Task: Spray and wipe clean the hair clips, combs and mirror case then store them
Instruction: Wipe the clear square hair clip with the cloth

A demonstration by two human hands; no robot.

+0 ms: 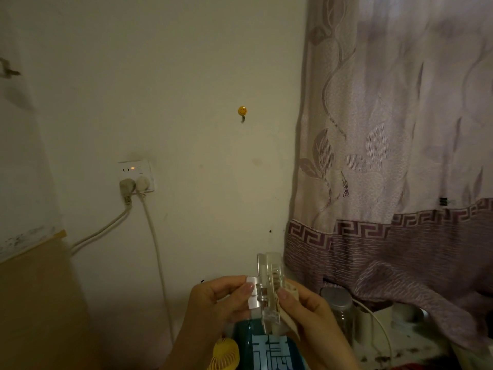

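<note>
While my left hand pinches the clear hair clip upright, I see my right hand gripping a beige cloth against its side.

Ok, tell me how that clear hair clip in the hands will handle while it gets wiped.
The clear hair clip looks like rigid moulded plastic, so probably stiff and light. Its glossy surface may be slippery, which could be why both the left hand and right hand pinch it. The thin teeth look fragile; the cloth might snag them.
</note>
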